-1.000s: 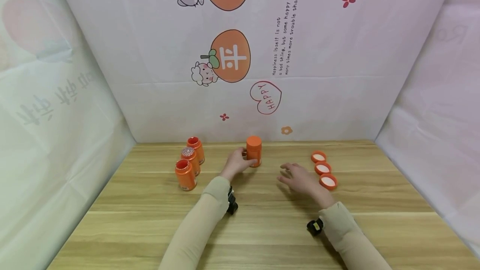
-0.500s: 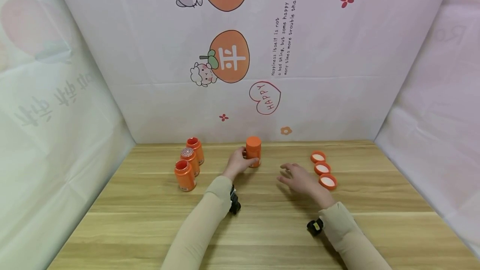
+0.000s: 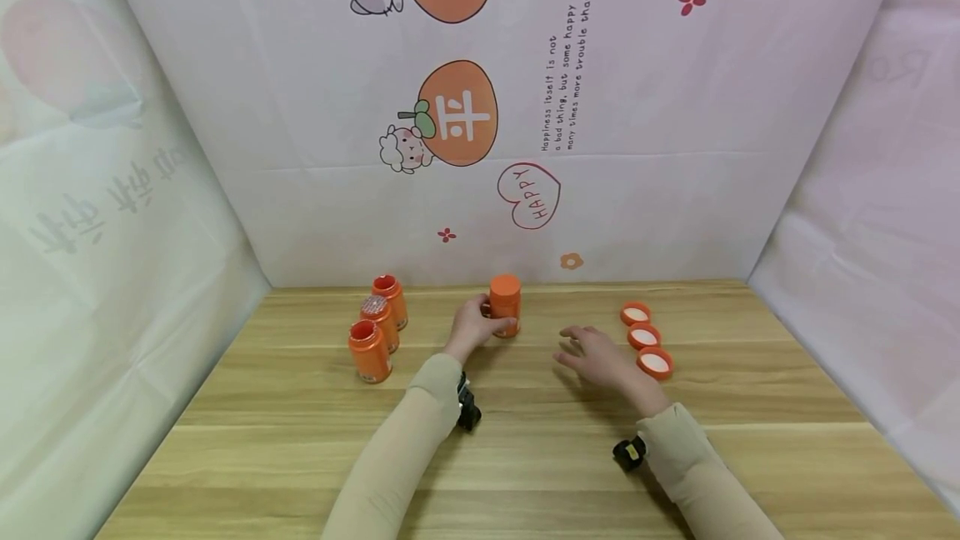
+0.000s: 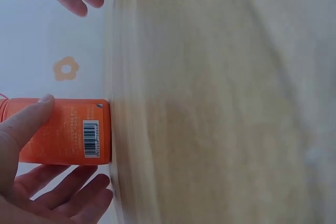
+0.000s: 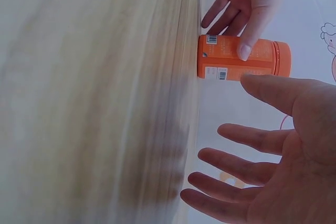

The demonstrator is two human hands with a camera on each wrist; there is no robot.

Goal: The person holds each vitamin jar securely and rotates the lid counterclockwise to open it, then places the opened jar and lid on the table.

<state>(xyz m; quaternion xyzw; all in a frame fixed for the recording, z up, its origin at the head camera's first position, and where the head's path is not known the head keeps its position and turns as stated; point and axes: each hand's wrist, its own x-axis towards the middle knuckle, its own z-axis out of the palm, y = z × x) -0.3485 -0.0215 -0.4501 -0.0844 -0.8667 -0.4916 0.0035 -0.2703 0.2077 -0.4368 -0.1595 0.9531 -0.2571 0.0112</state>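
An orange bottle (image 3: 506,307) with its cap on stands upright near the table's back edge. My left hand (image 3: 472,327) holds it from the left, thumb over the front and the other fingers behind. In the left wrist view the thumb lies across the bottle (image 4: 68,135), beside its barcode label. To the right, my right hand (image 3: 592,354) hovers above the table, fingers spread and holding nothing. Its thumb overlaps the bottle's outline in the right wrist view, though the head view shows a gap between them.
On the left, three uncapped orange bottles (image 3: 371,354) stand in a row; the middle one has a silvery top. Three orange caps (image 3: 656,363) with white insides lie in a line at right. Printed white sheeting (image 3: 637,148) walls the wooden table (image 3: 555,473) on three sides.
Both hands and the capped bottle keep nearly the same places. The left forearm shifted slightly right, and the whole view drifted a little.
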